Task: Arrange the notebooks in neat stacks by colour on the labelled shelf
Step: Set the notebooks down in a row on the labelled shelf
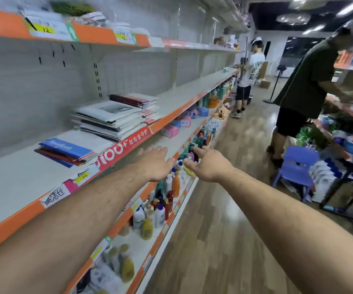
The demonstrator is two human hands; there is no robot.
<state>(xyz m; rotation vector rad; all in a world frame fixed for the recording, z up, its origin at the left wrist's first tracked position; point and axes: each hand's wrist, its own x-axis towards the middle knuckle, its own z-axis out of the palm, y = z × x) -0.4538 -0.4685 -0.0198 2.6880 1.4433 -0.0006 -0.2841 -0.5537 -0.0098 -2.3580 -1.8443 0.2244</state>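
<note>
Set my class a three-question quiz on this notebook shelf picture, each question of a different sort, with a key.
1. True or false: the left hand and the right hand both hold nothing.
2. How many notebook stacks lie on the shelf? A two, B three, C five.
3. Fill in: the top notebook of the nearest stack is ____.
Key: 1 true; 2 B; 3 blue.
</note>
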